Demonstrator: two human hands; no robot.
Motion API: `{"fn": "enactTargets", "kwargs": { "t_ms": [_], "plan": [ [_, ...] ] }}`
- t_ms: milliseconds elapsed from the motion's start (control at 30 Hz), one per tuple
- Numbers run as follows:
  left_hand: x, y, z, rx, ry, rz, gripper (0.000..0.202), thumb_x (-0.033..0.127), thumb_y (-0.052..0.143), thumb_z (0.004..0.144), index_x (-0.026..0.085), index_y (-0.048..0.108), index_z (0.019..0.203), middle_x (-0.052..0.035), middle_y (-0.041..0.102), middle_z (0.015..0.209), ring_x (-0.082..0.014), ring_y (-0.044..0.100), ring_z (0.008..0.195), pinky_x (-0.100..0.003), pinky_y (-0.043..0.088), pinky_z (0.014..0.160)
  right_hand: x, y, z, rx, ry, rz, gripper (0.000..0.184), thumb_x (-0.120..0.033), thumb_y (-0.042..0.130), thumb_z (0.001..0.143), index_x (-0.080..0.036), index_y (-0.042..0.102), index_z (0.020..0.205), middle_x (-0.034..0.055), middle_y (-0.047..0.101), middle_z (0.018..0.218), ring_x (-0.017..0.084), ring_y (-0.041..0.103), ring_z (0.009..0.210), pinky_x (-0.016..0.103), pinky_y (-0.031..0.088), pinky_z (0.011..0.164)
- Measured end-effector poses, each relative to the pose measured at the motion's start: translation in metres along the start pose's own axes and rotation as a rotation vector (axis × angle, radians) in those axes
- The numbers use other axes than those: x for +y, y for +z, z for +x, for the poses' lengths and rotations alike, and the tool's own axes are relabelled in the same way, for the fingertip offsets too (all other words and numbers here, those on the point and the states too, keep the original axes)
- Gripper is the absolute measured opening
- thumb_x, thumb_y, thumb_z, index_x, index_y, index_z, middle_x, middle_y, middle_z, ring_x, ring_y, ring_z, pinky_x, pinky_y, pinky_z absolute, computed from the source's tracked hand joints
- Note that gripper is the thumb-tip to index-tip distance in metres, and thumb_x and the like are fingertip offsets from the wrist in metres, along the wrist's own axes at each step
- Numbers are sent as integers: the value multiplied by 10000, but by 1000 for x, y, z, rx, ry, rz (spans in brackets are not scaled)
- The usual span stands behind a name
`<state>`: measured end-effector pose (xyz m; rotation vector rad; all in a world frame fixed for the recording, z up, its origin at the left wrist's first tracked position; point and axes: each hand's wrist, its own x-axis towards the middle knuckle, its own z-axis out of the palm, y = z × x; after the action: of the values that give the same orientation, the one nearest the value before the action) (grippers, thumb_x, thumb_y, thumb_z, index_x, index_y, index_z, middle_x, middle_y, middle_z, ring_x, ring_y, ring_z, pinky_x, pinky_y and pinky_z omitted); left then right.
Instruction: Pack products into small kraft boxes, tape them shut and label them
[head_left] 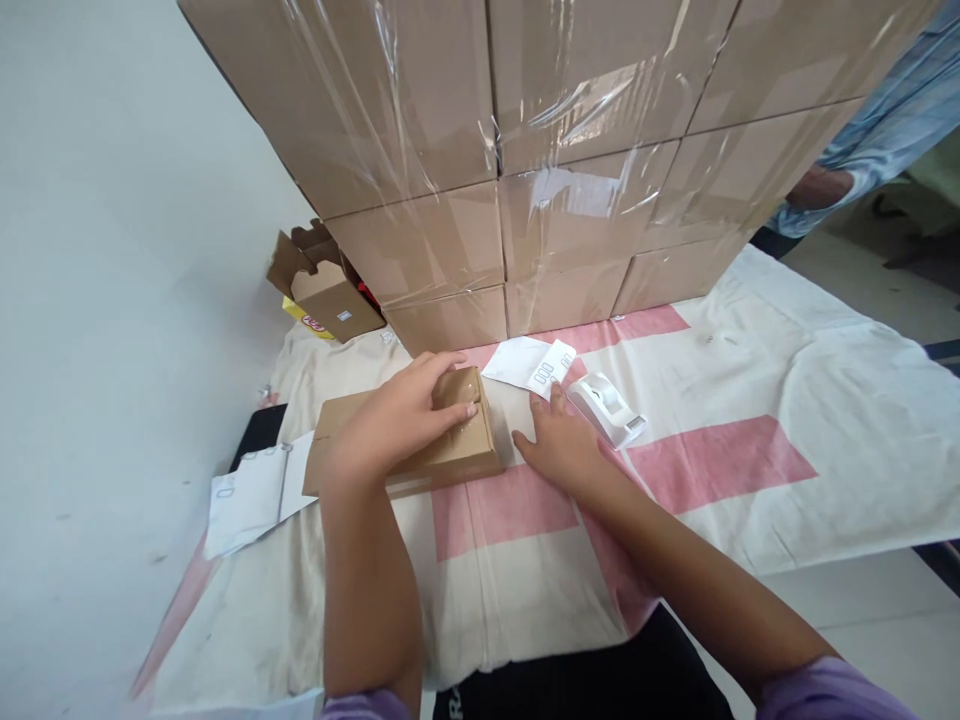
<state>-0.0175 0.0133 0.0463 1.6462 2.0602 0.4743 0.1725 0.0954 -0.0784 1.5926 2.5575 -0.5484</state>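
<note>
Cardboard box (442, 455) lies flat on the cloth-covered table (525, 610), between the near edge and the stack of cartons (442, 235) and closer to the table's left edge than to its right. The left hand (409, 405) rests over it, spread — the thumb on top by the right end, the fingers reaching across the far side; whether it grips, I cannot tell. Just right of the box is the right hand (561, 440), also spread, its thumb pointing towards the box and its fingertips at the near end of a white paper (517, 362) with printed outlines. A white tape dispenser (609, 408) sits just beside those fingers, on the side towards the table's right edge. Along the left edge, white sheets (259, 490) meet the box's left end, with a black object (257, 432) just behind them. At the far left corner stands a small open carton (334, 295), next to the film-wrapped stack. Past the stack, off the table's far right corner, shows another person's pale blue sleeve (892, 120)
</note>
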Motion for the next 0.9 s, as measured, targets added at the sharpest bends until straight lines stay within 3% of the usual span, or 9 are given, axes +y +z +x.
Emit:
{"fn": "enactTargets", "kwargs": {
  "t_ms": [167,267,400,500,667,767,900],
  "plan": [
    [-3,-7,-7,-82,75,-17,499,468,636,909,397,541,1393,2,605,1292,-170,581,822,-316,465,707,-1,4,0,71,-47,42,782,-464,461,957,-25,297,1583,220,116,1720,388,627,1240,463,568,849],
    [-2,-8,-9,-74,87,-15,494,457,618,921,386,536,1404,-4,613,1268,-158,564,784,-310,468,692,-1,1,-2,186,-112,138,761,-437,457,955,-28,304,1578,212,110,1723,362,653,1190,454,581,827],
    [-1,-7,-10,-65,124,-37,461,408,594,933,379,547,1390,-6,619,1278,-157,563,778,-322,486,713,0,-3,-4,403,-283,331,658,-391,463,958,-75,385,1531,198,307,1660,349,542,1360,479,558,995],
    [6,-3,-10,0,138,-40,408,444,584,941,352,586,1338,-15,642,1237,-169,570,786,-339,485,723,2,-3,-4,595,-440,425,573,-321,477,955,-93,435,1479,206,431,1575,322,432,1470,508,471,1144],
    [30,10,-5,158,128,-112,339,525,572,950,297,666,1183,-16,680,1115,-204,600,897,-343,458,745,6,3,-7,876,-735,428,666,-225,555,882,-156,360,1515,219,473,1542,356,450,1461,588,462,1139],
    [40,19,1,198,116,-254,266,499,599,943,269,661,1061,8,683,965,-174,577,787,-322,434,682,8,9,-11,906,-830,431,650,-212,563,842,-207,396,1470,194,524,1491,359,518,1402,595,501,1094],
    [41,23,3,179,190,-444,148,365,551,982,233,613,954,12,661,907,-165,592,812,-310,453,739,6,16,-19,920,-788,556,381,-277,568,819,-270,462,1184,170,524,1421,348,544,1362,611,553,1018]
  ]
}}
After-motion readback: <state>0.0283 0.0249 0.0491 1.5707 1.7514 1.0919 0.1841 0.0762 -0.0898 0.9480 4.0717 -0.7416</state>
